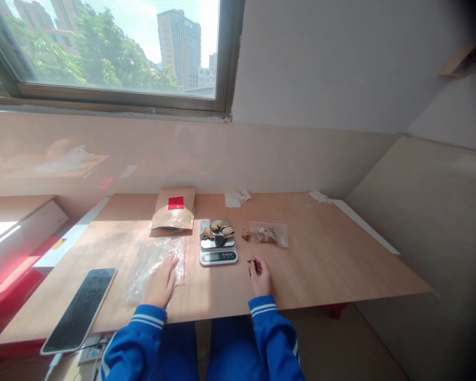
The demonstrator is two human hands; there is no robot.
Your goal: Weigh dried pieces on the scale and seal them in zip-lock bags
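Note:
My left hand point(161, 280) lies flat with fingers spread on a clear plastic zip bag point(155, 260) with a red seal strip. My right hand point(261, 277) rests on the wooden table point(325, 259), fingers pinched on a small dark tool, perhaps tweezers point(251, 266). Between the hands stands a small digital scale point(218, 255) with several brown and dark pieces point(220, 232) on its pan. Right of the scale lies another clear bag with brown pieces point(266, 234).
A brown paper pouch with a red label point(174, 209) lies behind the plastic bag. A smartphone point(80, 308) sits at the table's front left. Crumpled white tissues point(238, 198) lie at the back by the wall. A window is above.

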